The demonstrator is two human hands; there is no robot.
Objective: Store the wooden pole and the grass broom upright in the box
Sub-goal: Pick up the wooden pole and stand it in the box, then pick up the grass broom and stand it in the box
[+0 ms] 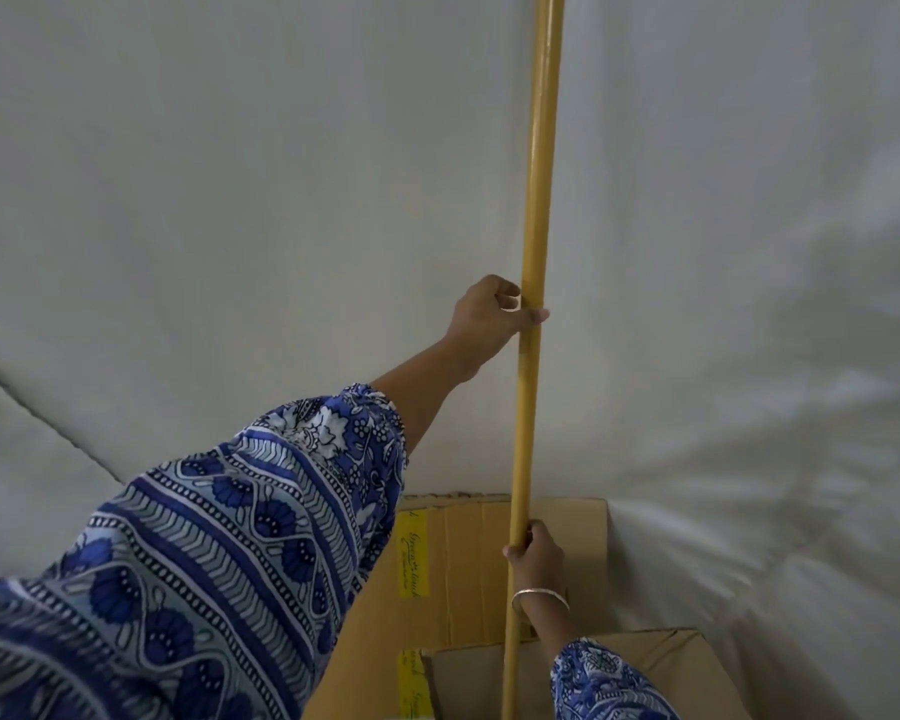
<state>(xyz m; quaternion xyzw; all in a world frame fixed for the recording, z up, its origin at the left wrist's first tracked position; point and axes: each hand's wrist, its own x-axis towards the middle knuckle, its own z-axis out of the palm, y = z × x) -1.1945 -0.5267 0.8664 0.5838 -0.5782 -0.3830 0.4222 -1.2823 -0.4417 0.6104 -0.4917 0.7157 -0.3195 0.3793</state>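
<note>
A long yellow wooden pole [536,200] stands nearly upright, running from the top edge of the view down into an open cardboard box [463,563] at the bottom centre. My left hand [487,319] grips the pole halfway up, thumb across its front. My right hand [536,556], with a metal bangle on the wrist, holds the pole lower down, just above the box. The pole's lower end is out of view inside the box. No grass broom is in view.
A white cloth backdrop [230,200] hangs behind the box and drapes down to the right. The box's flaps [645,662] are open, with yellow labels [411,553] on its inner wall. My blue patterned sleeve [204,563] fills the lower left.
</note>
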